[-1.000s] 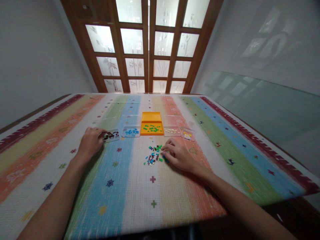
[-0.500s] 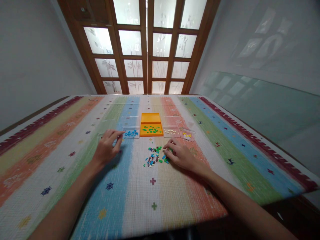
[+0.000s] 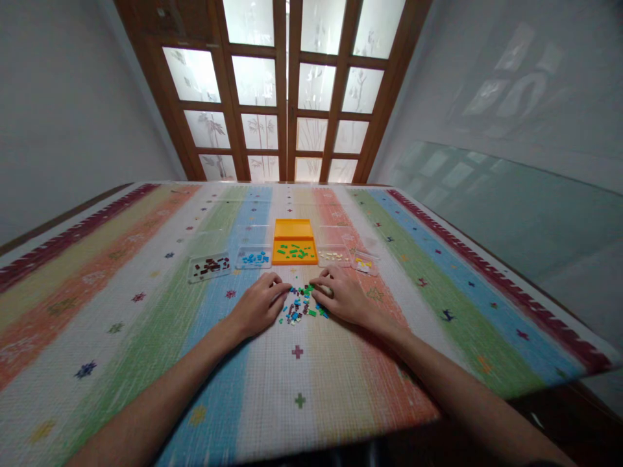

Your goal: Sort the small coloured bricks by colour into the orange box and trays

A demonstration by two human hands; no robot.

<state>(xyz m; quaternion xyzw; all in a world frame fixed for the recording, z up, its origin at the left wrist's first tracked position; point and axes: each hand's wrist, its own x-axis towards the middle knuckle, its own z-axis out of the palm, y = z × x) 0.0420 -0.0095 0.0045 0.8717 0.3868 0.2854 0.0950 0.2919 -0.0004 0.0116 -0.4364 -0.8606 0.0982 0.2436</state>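
Observation:
A loose pile of small toy building bricks (image 3: 298, 306) in green, blue, brown and white lies on the striped cloth between my hands. My left hand (image 3: 263, 301) is at the pile's left edge, fingers bent and a little apart, its fingertips by a small blue brick. On the other side, my right hand (image 3: 341, 295) rests with curled fingers and the thumb apart from the index finger, close to green bricks (image 3: 311, 288). Its palm side is hidden. I see nothing held in either hand, though the fingertips are small in view.
Beyond the pile stands a row of open boxes: a clear box with brown bricks (image 3: 209, 267), one with blue bricks (image 3: 254, 258), an orange box with green bricks (image 3: 294, 251), a clear box with white bricks (image 3: 333, 256) and a small one with yellow bricks (image 3: 363, 263).
My left hand has moved right and nearer, from beside the blue-brick box to the pile, uncovering the box of brown bricks. My right hand has stayed by the pile, shifting slightly left.

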